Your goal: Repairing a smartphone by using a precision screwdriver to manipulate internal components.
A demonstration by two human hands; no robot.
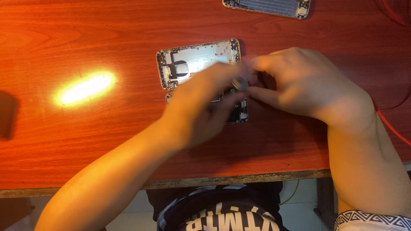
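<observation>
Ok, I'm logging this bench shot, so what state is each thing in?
Upper phone housing: opened, insides showing, flat on the table.
Lower phone housing: opened, largely covered by the hands.
Third housing: flat at the far edge, cut off by the frame.
Left hand: blurred, fingers pinched together.
Right hand: fingers meeting the left's on a small blurred part.

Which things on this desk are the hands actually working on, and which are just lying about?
In hand:
- left hand and right hand, meeting over a small, blurred part
- open phone shell beneath them
- second phone piece, partly hidden by the left hand

Lying about:
- another phone shell at the far edge
- red wire at the right
</observation>
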